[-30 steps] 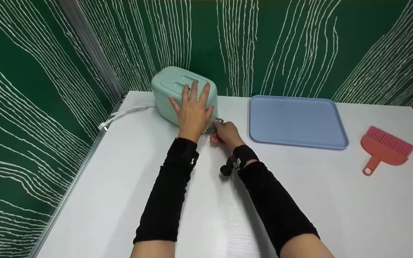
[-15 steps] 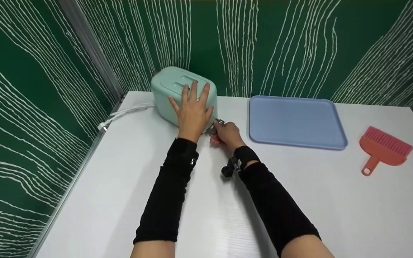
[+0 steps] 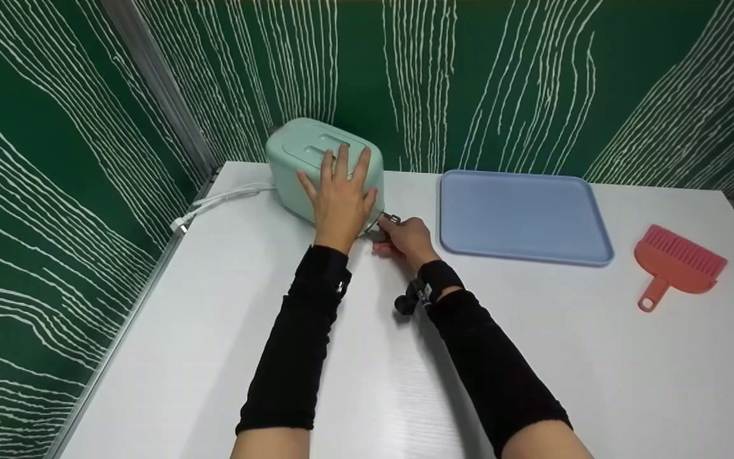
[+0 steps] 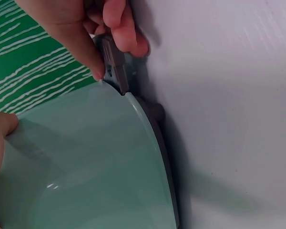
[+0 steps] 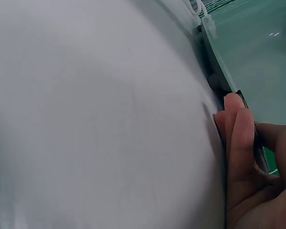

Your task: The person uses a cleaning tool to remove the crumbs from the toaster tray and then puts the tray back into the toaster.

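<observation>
A mint-green toaster (image 3: 290,175) with two slots in its top stands near the back wall, turned at an angle. My left hand (image 3: 341,207) rests on its top and near side with the fingers spread. In the left wrist view, fingertips (image 4: 5,125) of that hand lie against the green shell. At the toaster's lower right end, my right hand (image 3: 410,237) pinches a dark crumb tray (image 4: 115,59) between thumb and fingers. The tray's outer end sticks out at the base; its inner part is hidden. In the right wrist view, curled fingers (image 5: 242,138) sit low by the tabletop.
A white power cord (image 3: 227,196) runs left from the toaster to the table edge. Right of the hands lies a blue tray (image 3: 523,217). Farther right is a red-orange brush (image 3: 679,264). Green walls with white lines stand behind and to the left of the white table (image 3: 367,382).
My right hand and the crumb tray's end have shifted very slightly away from the toaster, to the right. My left hand stays on the toaster. The whole head view has drifted a little.
</observation>
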Demonstrator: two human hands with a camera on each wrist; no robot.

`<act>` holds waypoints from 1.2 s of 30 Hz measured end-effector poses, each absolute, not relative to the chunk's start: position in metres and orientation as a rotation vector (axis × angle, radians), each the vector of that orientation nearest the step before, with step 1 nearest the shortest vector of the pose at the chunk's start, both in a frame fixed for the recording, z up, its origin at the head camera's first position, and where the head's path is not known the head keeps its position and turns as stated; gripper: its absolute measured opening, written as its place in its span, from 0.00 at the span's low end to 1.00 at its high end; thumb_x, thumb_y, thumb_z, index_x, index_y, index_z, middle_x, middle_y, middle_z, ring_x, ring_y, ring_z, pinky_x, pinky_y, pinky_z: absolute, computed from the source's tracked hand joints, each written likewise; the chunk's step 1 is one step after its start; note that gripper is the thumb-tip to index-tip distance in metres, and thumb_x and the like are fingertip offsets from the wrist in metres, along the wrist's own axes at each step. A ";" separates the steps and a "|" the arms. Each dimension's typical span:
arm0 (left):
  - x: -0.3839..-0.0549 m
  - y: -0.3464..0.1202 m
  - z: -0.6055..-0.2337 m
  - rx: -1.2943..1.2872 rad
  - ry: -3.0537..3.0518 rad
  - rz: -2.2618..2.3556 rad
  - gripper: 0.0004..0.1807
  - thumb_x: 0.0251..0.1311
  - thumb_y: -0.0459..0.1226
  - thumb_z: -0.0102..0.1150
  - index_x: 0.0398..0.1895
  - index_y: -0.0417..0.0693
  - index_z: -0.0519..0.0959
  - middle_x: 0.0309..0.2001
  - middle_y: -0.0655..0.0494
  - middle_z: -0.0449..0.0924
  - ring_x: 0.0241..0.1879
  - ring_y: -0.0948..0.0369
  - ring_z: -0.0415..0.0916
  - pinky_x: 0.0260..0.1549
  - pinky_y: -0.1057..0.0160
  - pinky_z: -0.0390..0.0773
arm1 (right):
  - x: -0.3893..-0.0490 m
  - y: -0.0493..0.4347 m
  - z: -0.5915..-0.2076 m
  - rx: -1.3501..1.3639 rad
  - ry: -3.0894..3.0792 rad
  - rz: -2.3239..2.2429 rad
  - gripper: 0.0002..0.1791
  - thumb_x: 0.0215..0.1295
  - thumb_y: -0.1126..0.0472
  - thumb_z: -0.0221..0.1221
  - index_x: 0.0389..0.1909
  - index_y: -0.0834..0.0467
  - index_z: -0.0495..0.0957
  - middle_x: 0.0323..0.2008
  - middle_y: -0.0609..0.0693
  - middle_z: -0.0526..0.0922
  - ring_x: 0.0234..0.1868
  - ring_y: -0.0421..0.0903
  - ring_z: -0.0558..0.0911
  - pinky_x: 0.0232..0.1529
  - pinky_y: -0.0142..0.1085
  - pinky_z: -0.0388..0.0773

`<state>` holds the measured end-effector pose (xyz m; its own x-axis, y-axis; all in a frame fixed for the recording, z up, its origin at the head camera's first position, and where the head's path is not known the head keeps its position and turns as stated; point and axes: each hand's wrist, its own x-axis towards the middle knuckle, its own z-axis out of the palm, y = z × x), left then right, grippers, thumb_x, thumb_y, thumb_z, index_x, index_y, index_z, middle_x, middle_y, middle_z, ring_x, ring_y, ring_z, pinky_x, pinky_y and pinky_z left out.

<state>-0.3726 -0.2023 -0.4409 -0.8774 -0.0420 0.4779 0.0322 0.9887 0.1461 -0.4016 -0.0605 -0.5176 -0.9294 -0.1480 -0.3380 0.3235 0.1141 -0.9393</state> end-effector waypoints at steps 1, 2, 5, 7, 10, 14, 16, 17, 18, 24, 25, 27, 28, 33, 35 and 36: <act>-0.373 -0.202 -0.441 0.009 -2.636 -0.201 0.38 0.75 0.54 0.63 0.85 0.66 0.63 0.85 0.47 0.60 0.85 0.44 0.54 0.74 0.17 0.48 | -0.401 -0.060 -0.518 0.185 2.023 -1.904 0.19 0.78 0.51 0.63 0.32 0.63 0.80 0.12 0.47 0.84 0.14 0.37 0.86 0.21 0.27 0.82; -0.373 -0.202 -0.441 0.010 -2.637 -0.198 0.38 0.75 0.54 0.63 0.85 0.66 0.63 0.85 0.48 0.60 0.85 0.44 0.54 0.74 0.17 0.48 | -0.402 -0.060 -0.518 0.194 2.000 -1.928 0.18 0.78 0.52 0.63 0.33 0.64 0.80 0.12 0.47 0.84 0.15 0.37 0.86 0.21 0.27 0.82; -0.373 -0.202 -0.440 0.016 -2.646 -0.195 0.38 0.75 0.54 0.62 0.85 0.67 0.62 0.85 0.48 0.59 0.85 0.45 0.53 0.74 0.18 0.47 | -0.402 -0.060 -0.519 0.195 2.008 -1.934 0.17 0.77 0.54 0.64 0.33 0.63 0.80 0.12 0.46 0.84 0.14 0.35 0.84 0.19 0.26 0.80; -0.373 -0.202 -0.441 0.019 -2.649 -0.195 0.38 0.75 0.54 0.62 0.85 0.67 0.62 0.85 0.48 0.59 0.85 0.45 0.53 0.74 0.18 0.47 | -0.402 -0.059 -0.519 0.181 2.017 -1.929 0.16 0.77 0.55 0.64 0.33 0.63 0.80 0.12 0.45 0.84 0.13 0.35 0.83 0.19 0.25 0.79; -0.373 -0.202 -0.441 0.024 -2.654 -0.192 0.38 0.75 0.55 0.62 0.85 0.68 0.62 0.85 0.48 0.58 0.86 0.45 0.52 0.74 0.18 0.47 | -0.400 -0.058 -0.517 0.156 2.013 -1.926 0.15 0.76 0.55 0.65 0.33 0.63 0.80 0.13 0.45 0.84 0.13 0.34 0.83 0.18 0.25 0.79; -0.373 -0.202 -0.442 0.022 -2.656 -0.193 0.39 0.75 0.55 0.62 0.85 0.68 0.61 0.85 0.48 0.58 0.86 0.45 0.52 0.74 0.18 0.47 | -0.398 -0.058 -0.516 0.137 2.031 -1.922 0.17 0.75 0.54 0.67 0.31 0.63 0.82 0.12 0.45 0.84 0.12 0.34 0.82 0.18 0.25 0.78; -0.374 -0.202 -0.442 0.019 -2.653 -0.194 0.39 0.75 0.54 0.62 0.85 0.67 0.61 0.85 0.48 0.58 0.86 0.45 0.52 0.74 0.18 0.47 | -0.398 -0.058 -0.515 0.133 2.035 -1.920 0.17 0.76 0.54 0.66 0.30 0.63 0.82 0.12 0.45 0.83 0.12 0.34 0.82 0.17 0.24 0.77; -0.374 -0.202 -0.442 0.017 -2.649 -0.194 0.39 0.75 0.54 0.62 0.85 0.67 0.61 0.85 0.48 0.58 0.85 0.44 0.53 0.74 0.17 0.47 | -0.398 -0.058 -0.515 0.133 2.036 -1.919 0.17 0.76 0.54 0.66 0.30 0.63 0.82 0.12 0.45 0.83 0.12 0.34 0.81 0.17 0.24 0.77; -0.374 -0.202 -0.442 0.013 -2.642 -0.194 0.38 0.75 0.54 0.62 0.85 0.67 0.62 0.85 0.48 0.59 0.85 0.44 0.53 0.74 0.17 0.48 | -0.398 -0.058 -0.515 0.138 2.032 -1.918 0.17 0.76 0.55 0.66 0.30 0.63 0.82 0.12 0.45 0.83 0.12 0.34 0.82 0.17 0.25 0.77; -0.373 -0.202 -0.443 0.005 -2.611 -0.194 0.38 0.75 0.53 0.64 0.84 0.66 0.63 0.84 0.47 0.60 0.85 0.44 0.55 0.73 0.17 0.50 | -0.400 -0.059 -0.513 0.184 2.014 -1.904 0.15 0.76 0.55 0.66 0.34 0.63 0.80 0.13 0.46 0.84 0.13 0.35 0.84 0.20 0.25 0.80; -0.373 -0.202 -0.443 0.007 -2.613 -0.194 0.38 0.75 0.53 0.64 0.84 0.66 0.63 0.84 0.47 0.60 0.85 0.44 0.55 0.73 0.17 0.50 | -0.400 -0.059 -0.513 0.190 2.008 -1.905 0.14 0.75 0.55 0.66 0.35 0.63 0.80 0.13 0.46 0.85 0.14 0.35 0.84 0.20 0.25 0.81; -0.373 -0.202 -0.443 0.010 -2.618 -0.193 0.38 0.75 0.53 0.63 0.85 0.66 0.63 0.84 0.47 0.60 0.85 0.44 0.54 0.74 0.18 0.50 | -0.400 -0.058 -0.513 0.202 1.992 -1.907 0.14 0.76 0.56 0.66 0.36 0.63 0.79 0.13 0.46 0.85 0.13 0.35 0.84 0.20 0.26 0.81; -0.373 -0.202 -0.443 0.012 -2.620 -0.193 0.38 0.75 0.53 0.63 0.85 0.66 0.63 0.84 0.47 0.60 0.85 0.44 0.54 0.74 0.18 0.50 | -0.400 -0.058 -0.513 0.205 1.983 -1.911 0.14 0.76 0.56 0.66 0.37 0.63 0.79 0.14 0.46 0.85 0.13 0.36 0.84 0.20 0.26 0.81; -0.373 -0.202 -0.442 0.016 -2.626 -0.191 0.38 0.75 0.54 0.63 0.85 0.66 0.63 0.84 0.48 0.60 0.85 0.44 0.54 0.74 0.18 0.50 | -0.400 -0.056 -0.513 0.202 1.982 -1.904 0.14 0.76 0.56 0.65 0.35 0.63 0.79 0.14 0.47 0.85 0.13 0.36 0.84 0.20 0.26 0.81; -0.373 -0.202 -0.443 0.017 -2.626 -0.189 0.38 0.75 0.54 0.63 0.85 0.66 0.63 0.84 0.48 0.60 0.85 0.44 0.54 0.74 0.18 0.50 | -0.399 -0.055 -0.513 0.198 1.990 -1.896 0.15 0.77 0.56 0.65 0.34 0.63 0.79 0.13 0.47 0.85 0.13 0.36 0.84 0.19 0.26 0.80; -0.373 -0.202 -0.443 0.017 -2.628 -0.188 0.38 0.75 0.54 0.63 0.85 0.66 0.63 0.84 0.48 0.60 0.85 0.44 0.54 0.74 0.18 0.50 | -0.399 -0.055 -0.514 0.197 1.993 -1.891 0.15 0.77 0.56 0.65 0.34 0.63 0.79 0.13 0.47 0.85 0.13 0.36 0.84 0.20 0.26 0.80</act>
